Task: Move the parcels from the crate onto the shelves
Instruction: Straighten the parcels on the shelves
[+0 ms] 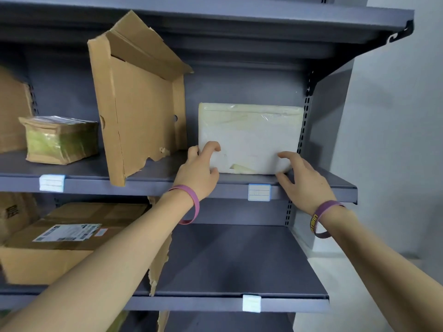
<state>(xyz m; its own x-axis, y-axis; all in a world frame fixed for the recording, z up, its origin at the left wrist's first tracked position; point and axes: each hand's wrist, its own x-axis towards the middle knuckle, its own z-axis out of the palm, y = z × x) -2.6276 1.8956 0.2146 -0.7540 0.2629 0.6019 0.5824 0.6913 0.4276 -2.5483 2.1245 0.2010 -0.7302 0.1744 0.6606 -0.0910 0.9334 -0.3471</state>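
Item 1. Grey metal shelving unit point(323, 182), standing against a pale wall point(395, 140).

Item 2. Large brown cardboard box point(36, 264), lying on the lower shelf at left and carrying a white shipping label point(67, 232). The print is too small to read.

Item 3. Torn brown cardboard tray point(139, 111), leaning upright on the middle shelf.

Item 4. Flat white plastic-wrapped parcel point(249, 137), standing on its long edge at the right end of the middle shelf. Its long axis is running left to right and its broad face is turning outward against the back panel.

Item 5. Small tape-wrapped greenish box point(60, 140), sitting at left on the same shelf.

Item 6. Left hand point(196, 173), curling its fingers round the parcel's lower left corner. Right hand point(304, 178), well apart from it, touching the lower right corner with loosely spread fingers.

Item 7. Purple wristband point(323, 218), circling the right wrist. Its yellow lettering is only partly legible.

Item 8. White blue-bordered shelf tag point(259, 192), sticking to the lip below the parcel. Its writing is illegible.
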